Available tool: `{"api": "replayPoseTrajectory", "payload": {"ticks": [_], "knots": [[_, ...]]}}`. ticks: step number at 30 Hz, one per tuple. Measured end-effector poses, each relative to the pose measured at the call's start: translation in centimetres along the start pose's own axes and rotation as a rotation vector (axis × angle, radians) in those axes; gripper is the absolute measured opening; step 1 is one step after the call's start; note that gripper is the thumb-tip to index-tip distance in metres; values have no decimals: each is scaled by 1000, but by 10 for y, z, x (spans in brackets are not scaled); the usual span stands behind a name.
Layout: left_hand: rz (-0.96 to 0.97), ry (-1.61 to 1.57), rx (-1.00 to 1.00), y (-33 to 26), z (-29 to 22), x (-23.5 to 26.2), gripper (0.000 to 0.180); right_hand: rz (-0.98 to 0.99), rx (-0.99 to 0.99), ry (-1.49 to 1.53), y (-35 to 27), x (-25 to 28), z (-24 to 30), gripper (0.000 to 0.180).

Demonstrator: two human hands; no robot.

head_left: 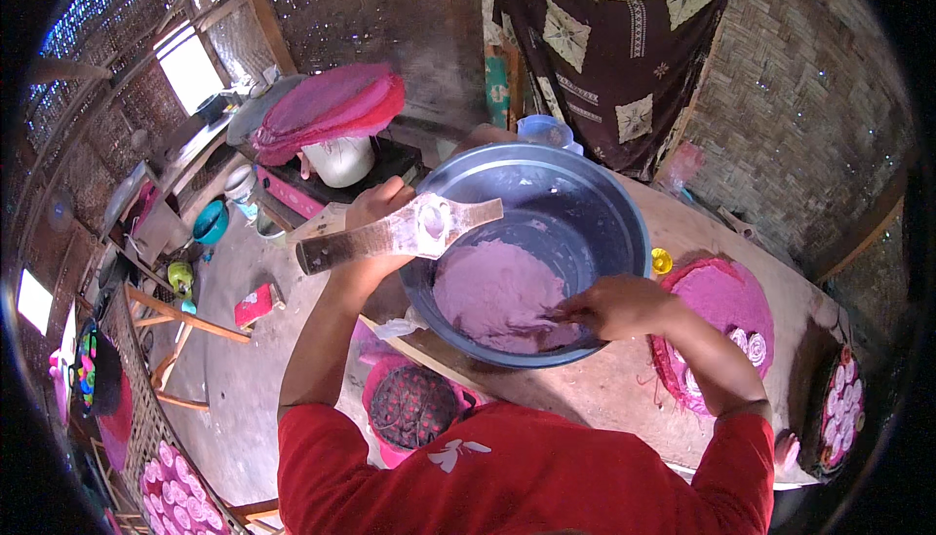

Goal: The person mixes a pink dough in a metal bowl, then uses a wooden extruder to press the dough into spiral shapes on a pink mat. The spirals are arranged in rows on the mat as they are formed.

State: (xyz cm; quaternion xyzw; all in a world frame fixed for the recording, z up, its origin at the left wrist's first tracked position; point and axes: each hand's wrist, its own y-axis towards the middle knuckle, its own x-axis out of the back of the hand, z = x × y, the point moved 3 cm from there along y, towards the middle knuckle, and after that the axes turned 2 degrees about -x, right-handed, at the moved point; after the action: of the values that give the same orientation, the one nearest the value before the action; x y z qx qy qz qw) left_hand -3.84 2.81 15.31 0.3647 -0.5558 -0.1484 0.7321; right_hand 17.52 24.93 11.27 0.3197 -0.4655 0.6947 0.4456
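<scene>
A large dark blue-grey plastic basin stands on the table, with soft pink dough spread over its bottom. My right hand reaches in over the near right rim, and its bunched fingertips are in the dough. At the basin's left side is my left hand, fingers curled; what they grip is hidden. A flat brown wooden piece with a pale round middle crosses in front of my left wrist and over the basin's left rim. I cannot tell what supports it.
Right of the basin lies a pink round tray with white swirls, beside a small yellow cup. A pink basket with a dark patterned cover sits below the table's near edge. Further left stand a stove and a wooden frame.
</scene>
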Motion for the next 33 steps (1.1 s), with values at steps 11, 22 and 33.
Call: {"api": "replayPoseTrajectory", "payload": {"ticks": [11,22,33], "knots": [[-49,-89,-176,46,-38,25,24,-76,129,1209,-37,18,-29,33],[77,-31,-110,52,-58,-6,24,-1061,-15,-969,-57,54,75,43],[-76,105,-53,38,-6,-3,33,-1123,-84,-723,-81,64,57,48]]}}
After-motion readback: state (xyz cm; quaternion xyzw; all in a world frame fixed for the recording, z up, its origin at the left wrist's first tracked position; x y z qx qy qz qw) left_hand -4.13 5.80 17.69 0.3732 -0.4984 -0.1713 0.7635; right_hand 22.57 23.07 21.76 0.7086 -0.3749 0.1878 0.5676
